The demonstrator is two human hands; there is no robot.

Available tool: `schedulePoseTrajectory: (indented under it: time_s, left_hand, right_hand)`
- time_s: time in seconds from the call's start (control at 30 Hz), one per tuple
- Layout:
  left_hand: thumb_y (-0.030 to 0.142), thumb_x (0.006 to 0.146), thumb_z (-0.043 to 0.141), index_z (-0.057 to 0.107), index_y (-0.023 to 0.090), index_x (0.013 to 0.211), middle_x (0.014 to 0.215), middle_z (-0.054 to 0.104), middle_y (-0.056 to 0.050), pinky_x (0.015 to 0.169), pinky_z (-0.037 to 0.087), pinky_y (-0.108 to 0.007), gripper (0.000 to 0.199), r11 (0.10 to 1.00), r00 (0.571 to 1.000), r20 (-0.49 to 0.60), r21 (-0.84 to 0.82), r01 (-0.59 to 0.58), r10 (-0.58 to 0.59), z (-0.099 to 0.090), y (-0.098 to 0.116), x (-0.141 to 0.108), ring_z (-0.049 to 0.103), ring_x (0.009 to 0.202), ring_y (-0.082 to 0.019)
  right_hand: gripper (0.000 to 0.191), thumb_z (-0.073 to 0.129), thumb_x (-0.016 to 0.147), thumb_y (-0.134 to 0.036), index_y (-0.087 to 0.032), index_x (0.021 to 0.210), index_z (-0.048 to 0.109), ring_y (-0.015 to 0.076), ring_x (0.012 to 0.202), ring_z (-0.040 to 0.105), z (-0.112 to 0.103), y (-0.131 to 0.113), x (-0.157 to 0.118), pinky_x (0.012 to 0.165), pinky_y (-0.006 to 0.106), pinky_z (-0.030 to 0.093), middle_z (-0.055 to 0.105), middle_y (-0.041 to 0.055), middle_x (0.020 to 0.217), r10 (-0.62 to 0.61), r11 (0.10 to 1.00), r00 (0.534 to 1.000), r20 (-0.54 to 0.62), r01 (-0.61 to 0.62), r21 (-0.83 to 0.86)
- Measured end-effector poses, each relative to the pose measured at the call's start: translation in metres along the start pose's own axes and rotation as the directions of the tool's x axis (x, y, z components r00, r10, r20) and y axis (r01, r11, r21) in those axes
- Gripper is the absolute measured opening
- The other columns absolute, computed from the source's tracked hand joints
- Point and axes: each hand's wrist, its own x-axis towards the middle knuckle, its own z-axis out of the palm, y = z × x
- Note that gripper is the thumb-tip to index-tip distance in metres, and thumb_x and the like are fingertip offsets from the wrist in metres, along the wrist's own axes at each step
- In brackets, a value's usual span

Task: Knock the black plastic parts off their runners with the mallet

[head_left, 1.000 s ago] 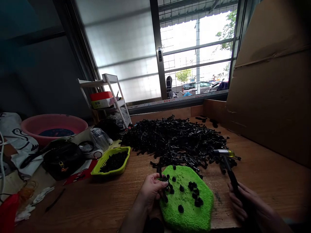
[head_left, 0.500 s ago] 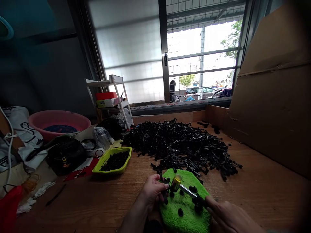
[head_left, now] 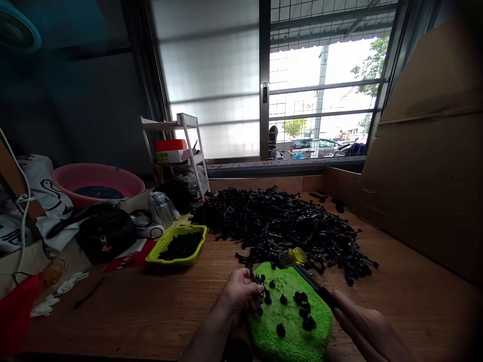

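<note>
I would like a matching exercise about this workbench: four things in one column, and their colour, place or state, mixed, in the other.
Things:
1. Hammer
2. Basket
3. Shelf rack
4. Fuzzy pad

Descriptions:
A. White, standing near the window
B. Bright green, with a few black pieces lying on it
C. Gripped in the right hand
D. Yellow, with many black pieces inside

Pairs: 1-C, 2-D, 3-A, 4-B

Left hand (head_left: 240, 290): bare, thumb and fingers brought together in a pinch, forearm (head_left: 212, 328) slanting up from the lower edge of view. Right hand (head_left: 364, 322): bare, well apart from the left, fingers curled in a grip, partly blurred
</note>
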Motion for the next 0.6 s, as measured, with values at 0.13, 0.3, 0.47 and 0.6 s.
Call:
schedulePoseTrajectory:
  time_s: [0.13,0.3,0.47,0.6]
  left_hand:
    - [0.024,0.052,0.073,0.046,0.016,0.072,0.044,0.054,0.005,0.029,0.022,-0.014,0.034,1.000,1.000,0.000,0.022,0.003,-0.003,0.000,0.002,-0.001,0.048,0.032,-0.009]
    - [0.024,0.054,0.072,0.047,0.015,0.072,0.045,0.053,0.005,0.029,0.026,-0.015,0.031,0.999,0.999,0.008,0.024,-0.046,0.046,0.002,0.002,-0.004,0.046,0.032,-0.007]
    - [0.023,0.051,0.075,0.051,0.013,0.073,0.048,0.055,0.005,0.029,0.027,-0.015,0.034,0.999,0.999,0.020,0.006,-0.031,0.031,0.000,0.003,-0.005,0.044,0.032,-0.006]
    - [0.026,0.052,0.077,0.057,0.011,0.083,0.053,0.059,0.003,0.032,0.028,-0.015,0.040,0.999,0.998,0.055,-0.031,0.014,-0.013,-0.006,0.005,-0.005,0.044,0.033,-0.004]
  right_hand:
    - [0.032,0.030,0.092,-0.038,-0.025,0.098,0.059,0.0231,0.061,0.063,0.008,0.006,-0.004,0.047,0.026,0.045,0.065,0.0025,0.071,0.038,0.998,0.997,0.063,-0.034,-0.056]
    - [0.033,0.030,0.091,-0.035,-0.023,0.100,0.060,0.0258,0.059,0.061,0.026,0.021,-0.016,0.049,0.032,0.043,0.064,0.0041,0.067,0.117,0.978,0.959,0.257,-0.066,-0.199]
    - [0.039,0.021,0.095,-0.040,-0.027,0.118,0.049,0.0256,0.075,0.061,0.015,0.011,-0.011,0.054,0.029,0.041,0.065,0.0036,0.080,0.120,0.990,0.975,0.188,-0.132,0.051]
    - [0.040,0.023,0.095,-0.044,-0.027,0.115,0.053,0.0262,0.081,0.061,0.012,0.013,-0.013,0.058,0.029,0.042,0.065,0.0030,0.080,0.192,0.971,0.964,0.182,-0.214,0.111]
